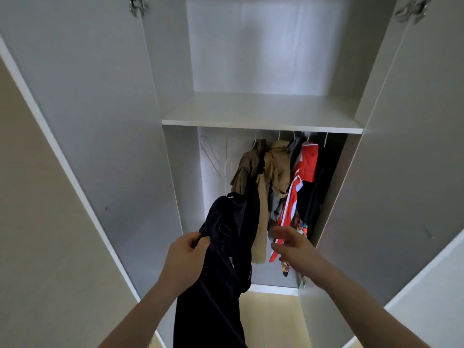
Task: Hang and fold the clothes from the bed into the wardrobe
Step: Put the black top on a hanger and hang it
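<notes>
A: Which step is this, would you say?

B: The hanging step, by my reading. The left hand (187,249) pinches the top edge of a dark garment (226,249), thumb and curled fingers closed on the cloth, and the rest of it drops below that hand, past the wrist and out of the bottom of the view

A: And the right hand (292,243)?

B: It holds nothing; the fingers are loosely spread, reaching forward just in front of the red and white garment (305,167) hanging beyond it

A: Where is the wardrobe (261,121) in all this?

B: Straight ahead of both hands, doors open. Above and beyond the right hand several clothes hang in a bunch; up and beyond the left hand a few bare white hangers (213,156) hang against the back wall

A: So what does the next move call for?

B: Probably a bare hanger, reached up past the left hand, or room made among the hung clothes. I cannot tell whether a hanger is already inside the dark garment
</notes>
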`<action>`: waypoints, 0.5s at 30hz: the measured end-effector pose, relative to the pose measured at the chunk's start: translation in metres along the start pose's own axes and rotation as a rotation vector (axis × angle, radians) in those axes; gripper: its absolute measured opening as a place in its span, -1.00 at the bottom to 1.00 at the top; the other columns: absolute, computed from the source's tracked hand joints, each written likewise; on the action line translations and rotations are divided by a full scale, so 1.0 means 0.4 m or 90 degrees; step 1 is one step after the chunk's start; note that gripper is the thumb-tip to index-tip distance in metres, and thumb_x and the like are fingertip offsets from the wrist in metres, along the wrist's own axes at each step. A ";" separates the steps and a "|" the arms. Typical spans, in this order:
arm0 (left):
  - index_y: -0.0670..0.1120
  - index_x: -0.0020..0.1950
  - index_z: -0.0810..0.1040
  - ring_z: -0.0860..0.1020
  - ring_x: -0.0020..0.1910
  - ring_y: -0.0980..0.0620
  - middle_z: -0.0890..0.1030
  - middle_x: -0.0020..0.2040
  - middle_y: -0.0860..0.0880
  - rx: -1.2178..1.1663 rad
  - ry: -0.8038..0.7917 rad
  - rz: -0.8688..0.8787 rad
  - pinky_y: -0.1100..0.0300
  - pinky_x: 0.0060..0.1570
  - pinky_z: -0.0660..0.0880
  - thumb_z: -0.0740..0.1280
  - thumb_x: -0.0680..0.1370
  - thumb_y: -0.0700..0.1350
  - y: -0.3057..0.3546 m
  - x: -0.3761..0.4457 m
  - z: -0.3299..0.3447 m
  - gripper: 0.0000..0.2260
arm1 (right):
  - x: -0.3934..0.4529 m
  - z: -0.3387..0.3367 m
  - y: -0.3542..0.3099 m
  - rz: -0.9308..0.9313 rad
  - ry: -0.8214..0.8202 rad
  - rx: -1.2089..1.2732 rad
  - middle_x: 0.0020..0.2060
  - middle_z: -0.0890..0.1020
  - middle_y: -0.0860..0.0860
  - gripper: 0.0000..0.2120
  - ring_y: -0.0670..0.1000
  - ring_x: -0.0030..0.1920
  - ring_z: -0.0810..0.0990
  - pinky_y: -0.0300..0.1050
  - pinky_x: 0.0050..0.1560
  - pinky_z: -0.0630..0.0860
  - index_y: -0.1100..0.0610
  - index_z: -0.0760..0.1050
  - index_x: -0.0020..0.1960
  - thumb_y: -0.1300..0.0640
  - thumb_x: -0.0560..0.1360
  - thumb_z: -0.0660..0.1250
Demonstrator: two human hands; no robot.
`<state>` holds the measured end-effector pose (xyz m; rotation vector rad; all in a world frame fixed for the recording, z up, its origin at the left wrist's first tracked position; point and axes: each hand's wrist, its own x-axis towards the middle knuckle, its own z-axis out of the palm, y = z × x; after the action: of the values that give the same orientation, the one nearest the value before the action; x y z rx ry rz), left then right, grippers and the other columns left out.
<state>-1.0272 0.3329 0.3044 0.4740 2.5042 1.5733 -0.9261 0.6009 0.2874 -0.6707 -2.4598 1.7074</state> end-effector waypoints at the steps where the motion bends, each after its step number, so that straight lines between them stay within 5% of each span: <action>1: -0.01 -0.38 0.29 0.29 -0.48 0.10 0.31 -0.47 0.06 0.009 -0.004 0.003 0.30 -0.47 0.24 0.28 0.61 -0.04 -0.006 0.036 0.006 -0.63 | 0.040 -0.002 -0.003 -0.002 0.003 -0.011 0.27 0.58 -0.11 -0.63 -0.02 0.14 0.64 -0.07 0.04 0.66 -0.03 0.48 0.39 0.16 0.61 0.39; 4: -0.02 -0.37 0.30 0.31 -0.50 0.13 0.33 -0.49 0.07 0.070 -0.011 0.014 0.22 -0.43 0.28 0.28 0.61 -0.02 -0.030 0.137 0.021 -0.63 | 0.158 -0.010 -0.008 -0.005 0.015 -0.056 0.31 0.57 -0.08 -0.62 -0.11 0.10 0.64 -0.21 -0.06 0.61 -0.05 0.48 0.38 0.14 0.59 0.40; 7: -0.01 -0.40 0.30 0.30 -0.53 0.15 0.34 -0.53 0.09 0.107 -0.016 0.024 0.21 -0.44 0.29 0.28 0.60 -0.02 -0.058 0.229 0.033 -0.62 | 0.269 -0.004 -0.009 0.000 0.034 -0.100 0.29 0.57 -0.09 -0.60 -0.28 -0.29 0.59 -0.41 -0.29 0.45 -0.08 0.46 0.38 0.11 0.58 0.41; 10: -0.03 -0.40 0.31 0.30 -0.53 0.14 0.34 -0.52 0.07 0.132 -0.019 0.016 0.20 -0.45 0.29 0.28 0.59 -0.01 -0.082 0.306 0.046 -0.63 | 0.360 0.006 -0.015 0.029 0.046 -0.138 0.07 0.69 0.12 -0.54 -0.11 -0.43 0.57 -0.34 -0.39 0.45 0.01 0.43 0.44 0.13 0.57 0.43; 12: -0.05 -0.38 0.35 0.32 -0.53 0.14 0.37 -0.51 0.06 0.144 -0.013 0.004 0.22 -0.47 0.29 0.28 0.57 0.01 -0.092 0.339 0.052 -0.65 | 0.419 0.008 -0.025 0.002 0.045 -0.201 0.17 0.63 0.23 -0.48 0.06 -0.13 0.68 -0.22 -0.18 0.52 0.06 0.39 0.49 0.12 0.57 0.43; 15: -0.04 -0.38 0.34 0.33 -0.54 0.13 0.37 -0.52 0.07 0.166 -0.019 -0.002 0.25 -0.48 0.28 0.29 0.57 0.01 -0.107 0.378 0.053 -0.65 | 0.527 0.004 -0.049 -0.059 0.008 -0.331 0.48 0.36 0.13 -0.37 0.15 0.37 0.50 -0.14 0.26 0.42 0.12 0.31 0.57 0.10 0.56 0.44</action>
<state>-1.1709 0.3853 0.2633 0.5201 2.6980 1.2331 -1.1228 0.6762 0.2656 -0.5839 -2.8909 1.0231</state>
